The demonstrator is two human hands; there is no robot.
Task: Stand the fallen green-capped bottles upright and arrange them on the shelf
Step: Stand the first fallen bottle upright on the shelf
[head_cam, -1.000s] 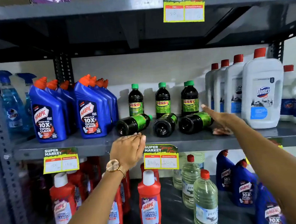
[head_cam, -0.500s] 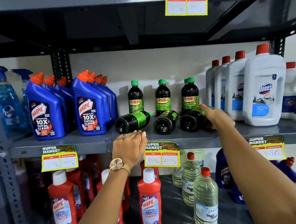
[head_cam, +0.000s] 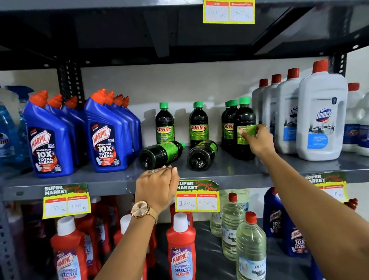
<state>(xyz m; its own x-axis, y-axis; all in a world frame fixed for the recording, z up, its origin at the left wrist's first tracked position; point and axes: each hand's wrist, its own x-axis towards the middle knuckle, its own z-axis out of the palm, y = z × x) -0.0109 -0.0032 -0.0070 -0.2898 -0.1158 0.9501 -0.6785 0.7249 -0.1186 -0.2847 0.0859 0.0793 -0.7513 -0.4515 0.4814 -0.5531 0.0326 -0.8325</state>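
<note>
The right hand [head_cam: 258,141] is wrapped around the label of a green-capped bottle [head_cam: 243,122] that stands upright on the middle shelf [head_cam: 107,180], cap up, just in front of the other upright ones at the right. Two fallen bottles lie on their sides: the left one [head_cam: 160,153] with its base toward the front-left and cap toward the back-right, the other [head_cam: 201,155] base-forward, cap to the back. The left hand [head_cam: 157,188], fingers curled and holding nothing, rests at the shelf's front edge.
</note>
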